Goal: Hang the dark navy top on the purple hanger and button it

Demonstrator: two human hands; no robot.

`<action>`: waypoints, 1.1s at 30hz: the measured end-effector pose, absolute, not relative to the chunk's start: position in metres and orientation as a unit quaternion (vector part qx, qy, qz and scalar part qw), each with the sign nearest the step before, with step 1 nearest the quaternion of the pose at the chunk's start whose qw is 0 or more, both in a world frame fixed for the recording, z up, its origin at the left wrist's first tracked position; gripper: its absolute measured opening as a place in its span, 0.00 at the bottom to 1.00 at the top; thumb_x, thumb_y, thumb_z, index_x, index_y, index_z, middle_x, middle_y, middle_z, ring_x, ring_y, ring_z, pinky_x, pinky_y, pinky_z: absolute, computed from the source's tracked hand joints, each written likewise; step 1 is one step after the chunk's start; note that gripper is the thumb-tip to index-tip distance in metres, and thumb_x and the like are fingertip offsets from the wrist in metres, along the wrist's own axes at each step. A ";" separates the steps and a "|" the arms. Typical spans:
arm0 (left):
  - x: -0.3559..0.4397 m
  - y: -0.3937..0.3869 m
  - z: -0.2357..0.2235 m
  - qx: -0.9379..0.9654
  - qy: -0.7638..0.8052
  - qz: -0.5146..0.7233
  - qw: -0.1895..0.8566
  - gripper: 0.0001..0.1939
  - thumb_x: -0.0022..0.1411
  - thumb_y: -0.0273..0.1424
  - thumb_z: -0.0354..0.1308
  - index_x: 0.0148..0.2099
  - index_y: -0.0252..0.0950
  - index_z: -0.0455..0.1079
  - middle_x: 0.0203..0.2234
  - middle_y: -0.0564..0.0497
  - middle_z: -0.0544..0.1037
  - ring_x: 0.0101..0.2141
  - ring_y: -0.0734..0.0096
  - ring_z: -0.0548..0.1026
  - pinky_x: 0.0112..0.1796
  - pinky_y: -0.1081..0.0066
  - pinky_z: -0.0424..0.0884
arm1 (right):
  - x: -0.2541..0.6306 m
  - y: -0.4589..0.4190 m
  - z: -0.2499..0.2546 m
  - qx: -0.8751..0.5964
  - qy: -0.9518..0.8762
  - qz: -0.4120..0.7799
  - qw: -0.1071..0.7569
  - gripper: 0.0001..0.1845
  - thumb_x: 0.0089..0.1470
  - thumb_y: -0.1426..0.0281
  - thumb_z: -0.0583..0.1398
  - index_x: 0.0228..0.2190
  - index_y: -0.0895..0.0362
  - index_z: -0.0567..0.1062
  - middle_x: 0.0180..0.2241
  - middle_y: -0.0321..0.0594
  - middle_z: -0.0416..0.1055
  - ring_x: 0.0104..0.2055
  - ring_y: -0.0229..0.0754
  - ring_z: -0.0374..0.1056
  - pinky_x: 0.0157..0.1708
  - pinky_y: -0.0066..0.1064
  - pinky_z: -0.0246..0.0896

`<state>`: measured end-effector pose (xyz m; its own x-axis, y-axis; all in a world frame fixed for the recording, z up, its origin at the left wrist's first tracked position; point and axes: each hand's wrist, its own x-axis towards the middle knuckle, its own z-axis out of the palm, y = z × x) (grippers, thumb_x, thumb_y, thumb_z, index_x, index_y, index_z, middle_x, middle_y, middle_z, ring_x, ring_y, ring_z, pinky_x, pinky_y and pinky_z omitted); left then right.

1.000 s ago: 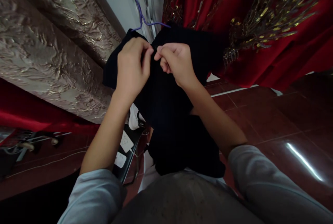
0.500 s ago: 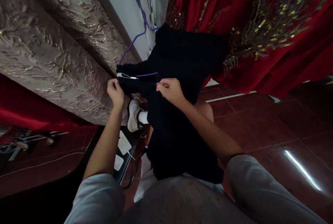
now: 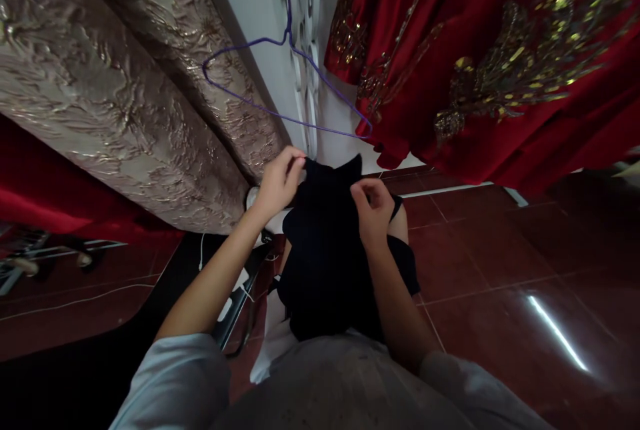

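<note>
A black garment [image 3: 325, 243] lies across my lap, its upper edge raised toward the wall; its exact kind is too dark to tell. My left hand [image 3: 281, 180] pinches the garment's upper left edge between thumb and fingers. On the other side my right hand [image 3: 373, 207] is closed with fingertips and thumb together at the garment's upper right part. Beyond both hands a purple wire hanger [image 3: 320, 127] hangs bare against a white metal frame [image 3: 306, 50].
Textured beige-gold fabric [image 3: 125, 103] hangs at the left. Red cloth with gold sequins [image 3: 500, 70] hangs at the right. A dark bench [image 3: 125, 357] with white devices [image 3: 225, 310] stands beside my left arm. Red tiles [image 3: 480, 243] cover the floor.
The garment has come off the purple hanger and dropped lower toward my lap. The hanger now hangs bare. Both hands have shifted right, the right one also lower.
</note>
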<state>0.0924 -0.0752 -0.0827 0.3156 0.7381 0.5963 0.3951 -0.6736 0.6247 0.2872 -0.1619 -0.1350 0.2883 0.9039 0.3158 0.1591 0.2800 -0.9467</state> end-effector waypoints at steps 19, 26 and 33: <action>0.102 -0.078 -0.037 0.795 0.317 0.457 0.240 0.19 0.74 0.48 0.51 0.48 0.38 0.71 0.31 0.51 0.75 0.30 0.69 0.74 0.35 0.71 0.70 | 0.261 -0.109 -0.053 -0.403 -0.574 0.550 0.453 0.17 0.56 0.58 0.63 0.25 0.58 0.72 0.24 0.35 0.65 0.27 0.34 0.61 0.25 0.26 0.55; 0.046 -0.091 -0.072 0.838 0.338 0.051 0.425 0.27 0.69 0.53 0.54 0.50 0.34 0.75 0.40 0.46 0.82 0.40 0.58 0.79 0.45 0.63 0.75 | 0.286 -0.079 -0.026 -0.387 -0.568 0.479 0.545 0.24 0.58 0.46 0.61 0.38 0.55 0.75 0.33 0.38 0.72 0.40 0.43 0.72 0.40 0.34 0.72; -0.036 -0.069 -0.081 0.846 0.454 0.033 0.277 0.25 0.71 0.48 0.51 0.55 0.35 0.74 0.50 0.44 0.81 0.48 0.56 0.79 0.51 0.64 0.72 | 0.294 -0.012 -0.047 -0.395 -0.708 0.241 0.534 0.22 0.64 0.49 0.56 0.39 0.55 0.76 0.40 0.42 0.74 0.49 0.48 0.70 0.57 0.44 0.67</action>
<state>-0.0359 -0.0686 -0.0806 0.5858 0.7864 -0.1961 0.7502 -0.4346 0.4983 0.2943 -0.0123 -0.0469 -0.1178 0.8167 0.5649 0.3029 0.5713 -0.7628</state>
